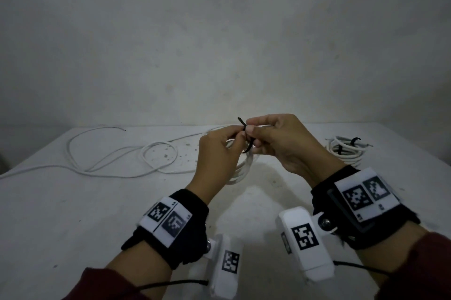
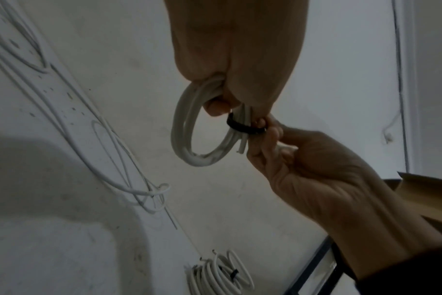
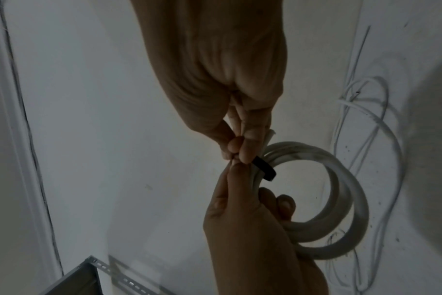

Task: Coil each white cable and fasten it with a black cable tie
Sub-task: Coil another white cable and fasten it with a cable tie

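Speckled white table [image 1: 244, 202] against bare grey wall [image 1: 219, 31]

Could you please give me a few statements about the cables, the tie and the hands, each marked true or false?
1. The left hand grips a coiled white cable. True.
2. A black cable tie is wrapped around that coil. True.
3. The right hand rests flat on the table. False: it pinches the tie above the table.
4. Every cable is coiled already. False: a loose cable lies uncoiled at left.
5. A tied bundle lies at right. True.
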